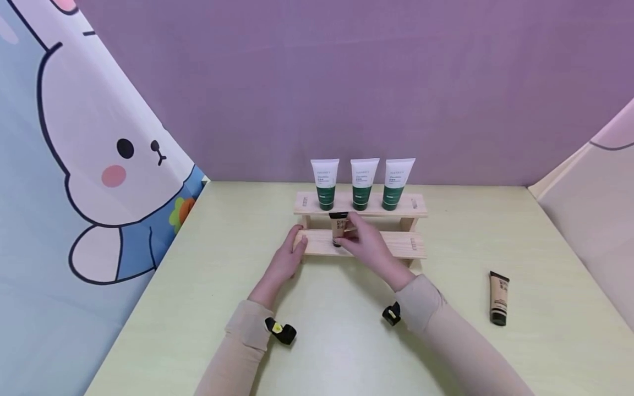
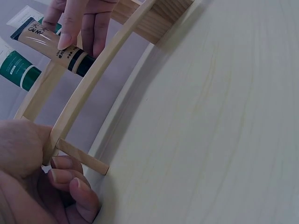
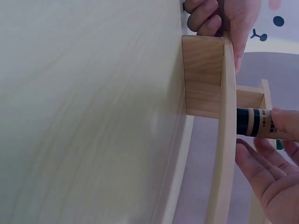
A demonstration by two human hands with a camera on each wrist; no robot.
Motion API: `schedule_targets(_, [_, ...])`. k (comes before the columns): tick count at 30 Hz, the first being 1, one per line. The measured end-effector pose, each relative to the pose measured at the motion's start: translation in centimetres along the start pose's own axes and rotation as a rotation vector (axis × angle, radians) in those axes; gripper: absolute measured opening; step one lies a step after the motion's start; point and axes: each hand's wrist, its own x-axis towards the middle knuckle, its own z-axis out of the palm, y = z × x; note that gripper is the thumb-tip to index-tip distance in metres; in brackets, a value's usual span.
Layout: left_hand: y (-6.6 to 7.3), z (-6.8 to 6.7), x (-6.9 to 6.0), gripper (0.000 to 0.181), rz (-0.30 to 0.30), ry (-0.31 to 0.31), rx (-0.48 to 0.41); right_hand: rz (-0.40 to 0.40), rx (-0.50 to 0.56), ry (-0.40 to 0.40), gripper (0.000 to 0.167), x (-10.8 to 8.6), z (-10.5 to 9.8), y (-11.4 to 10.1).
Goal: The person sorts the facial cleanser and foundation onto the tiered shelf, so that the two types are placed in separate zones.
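Note:
A two-tier wooden rack (image 1: 371, 242) stands at the back of the table. My right hand (image 1: 369, 245) pinches a beige tube with black ends (image 1: 338, 224) upright on the lower tier, left of its middle. In the right wrist view the tube's black cap (image 3: 243, 121) meets the board. My left hand (image 1: 286, 257) grips the left end of the lower tier; in the left wrist view its thumb side lies over the board and curled fingers (image 2: 70, 175) sit below. Three white-and-green tubes (image 1: 364, 184) stand on the upper tier.
Another beige tube with black ends (image 1: 498, 300) lies on the pale table (image 1: 342, 341) to the right. Behind the rack rises a purple backdrop (image 1: 346, 93), and a rabbit-print cloth (image 1: 99, 154) hangs on the left.

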Motion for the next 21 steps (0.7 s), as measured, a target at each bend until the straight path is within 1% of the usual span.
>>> schedule_targets(3, [0.0, 0.0, 0.1, 0.051, -0.004, -0.002, 0.001, 0.009, -0.027, 0.005, 0.044, -0.7, -0.6, 0.0])
schedule_targets(5, [0.0, 0.0, 0.1, 0.05, -0.008, -0.003, 0.001, 0.008, -0.05, 0.01, 0.045, -1.3, -1.2, 0.1])
schedule_targets(11, [0.1, -0.1, 0.0, 0.048, -0.013, -0.008, -0.013, -0.001, -0.127, 0.04, 0.036, -3.8, -3.5, 0.7])
schedule_targets(17, [0.1, -0.1, 0.0, 0.047, -0.015, -0.005, -0.013, -0.012, -0.18, 0.074, 0.033, -6.7, -5.8, 1.8])
schedule_targets(21, [-0.1, 0.0, 0.1, 0.047, -0.012, -0.008, -0.015, 0.003, -0.221, 0.104, 0.031, -8.7, -7.6, 2.7])
